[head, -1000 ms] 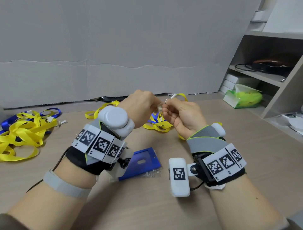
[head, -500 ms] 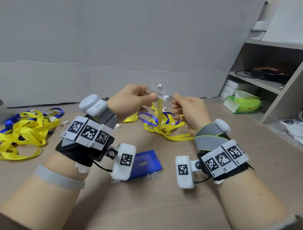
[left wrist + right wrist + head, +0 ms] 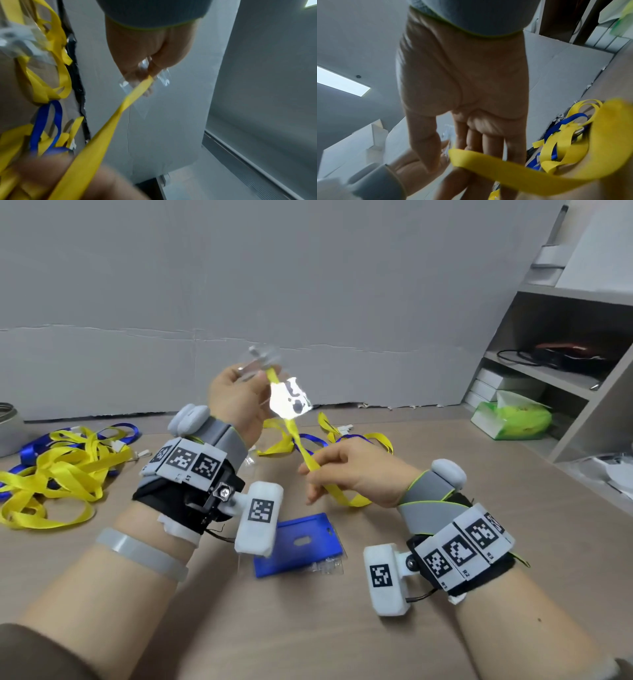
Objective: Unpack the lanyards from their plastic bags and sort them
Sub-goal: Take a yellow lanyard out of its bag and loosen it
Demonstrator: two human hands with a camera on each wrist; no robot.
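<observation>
A blue card holder (image 3: pixel 298 546) is lying on the surface (image 3: pixel 342 628) nearest the person, just beside the left wrist. A little farther out, the right hand (image 3: pixel 356 470) is sitting low over the surface, with its fingers curling and pinching the yellow strap (image 3: pixel 298 443). The strap is running up from this hand to the left hand (image 3: pixel 236 395), which is lifting high with the wrist bending up. The left hand is pinching a clear bag (image 3: pixel 260 362) at the top, and the strap is coming out of that bag. A shiny patch of the bag is glaring white below the fingers. So the step seems to be pulling this lanyard out of its bag, and it looks partly out. Next, the hands probably need to pull farther apart until the strap end is slipping free, then put the strap with its own colour. Behind the hands, more yellow and blue straps (image 3: pixel 308 440) are lying loose. Far to the left, a pile (image 3: pixel 58 470) of yellow and blue straps is sitting by the wall.
</observation>
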